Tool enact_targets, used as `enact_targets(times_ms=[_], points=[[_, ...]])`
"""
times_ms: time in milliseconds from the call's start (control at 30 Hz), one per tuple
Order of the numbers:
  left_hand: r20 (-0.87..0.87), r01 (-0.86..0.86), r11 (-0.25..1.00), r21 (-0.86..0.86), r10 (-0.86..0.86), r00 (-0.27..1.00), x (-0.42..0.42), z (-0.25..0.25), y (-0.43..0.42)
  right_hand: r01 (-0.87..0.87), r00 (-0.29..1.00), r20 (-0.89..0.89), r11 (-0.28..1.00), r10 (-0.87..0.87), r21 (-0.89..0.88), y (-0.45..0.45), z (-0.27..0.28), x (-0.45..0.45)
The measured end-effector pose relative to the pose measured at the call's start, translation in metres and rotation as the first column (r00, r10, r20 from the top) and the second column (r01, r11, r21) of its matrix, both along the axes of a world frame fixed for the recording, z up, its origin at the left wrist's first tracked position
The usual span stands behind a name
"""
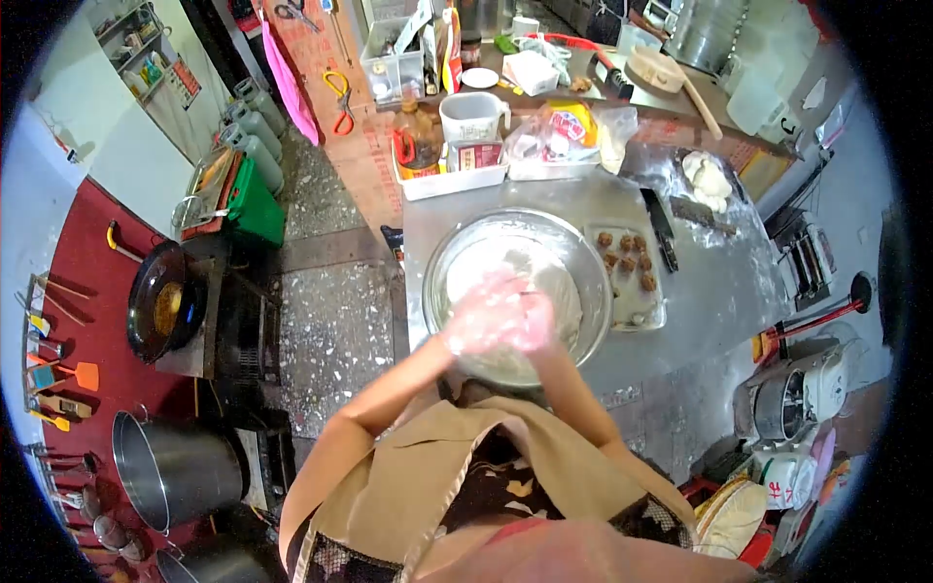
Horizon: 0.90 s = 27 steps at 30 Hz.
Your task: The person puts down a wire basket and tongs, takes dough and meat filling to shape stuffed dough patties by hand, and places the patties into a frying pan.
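A large steel bowl point(600, 282) stands at the near edge of the metal table, with white flour point(510, 243) inside. Over the bowl, my left hand point(476, 316) and my right hand point(530, 319) are close together and touching. Both look whitish and smeared by motion. Their fingers are too blurred to make out, and whether anything is between them cannot be seen. Right of the bowl lies a clear tray point(637, 316) with several brown lumps point(627, 262). A dark blade point(661, 231) lies beyond the tray's right side.
White trays point(452, 183) with a bottle, a jug point(472, 117) and bags line the table's back. Pale dough point(707, 181) lies at the back right. A wok point(165, 301) and a big steel pot point(175, 468) stand at the left; a mixer point(821, 384) is at the right.
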State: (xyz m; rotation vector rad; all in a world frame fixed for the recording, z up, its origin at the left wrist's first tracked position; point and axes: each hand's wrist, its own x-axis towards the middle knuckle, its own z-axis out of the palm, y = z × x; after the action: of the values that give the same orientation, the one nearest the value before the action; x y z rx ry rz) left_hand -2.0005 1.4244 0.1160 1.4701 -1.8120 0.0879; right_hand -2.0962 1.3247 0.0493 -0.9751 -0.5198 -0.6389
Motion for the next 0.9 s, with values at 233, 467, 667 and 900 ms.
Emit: enact_targets(times_ms=[233,467,667,900], points=[[0.027,0.041,0.997,-0.063,-0.040,0.999,-0.035,0.019,-0.001,-0.960,0.135,0.923,-0.183,0.361,0.213,0.047,0.069,0.015],[0.048,0.011,0.989,-0.145,-0.004,0.999,-0.043,0.047,-0.005,-0.904,0.229,0.853,-0.223,0.469,0.366,0.053,0.085,0.013],[0.096,0.032,0.962,-0.272,-0.006,0.995,-0.001,0.043,-0.016,0.276,0.824,-0.513,0.961,-0.240,-0.006,-0.007,0.042,-0.008],[0.269,-0.057,0.958,-0.281,0.136,0.954,-0.015,0.054,-0.012,0.456,0.635,-0.413,0.749,-0.652,-0.481,0.000,0.012,-0.008]])
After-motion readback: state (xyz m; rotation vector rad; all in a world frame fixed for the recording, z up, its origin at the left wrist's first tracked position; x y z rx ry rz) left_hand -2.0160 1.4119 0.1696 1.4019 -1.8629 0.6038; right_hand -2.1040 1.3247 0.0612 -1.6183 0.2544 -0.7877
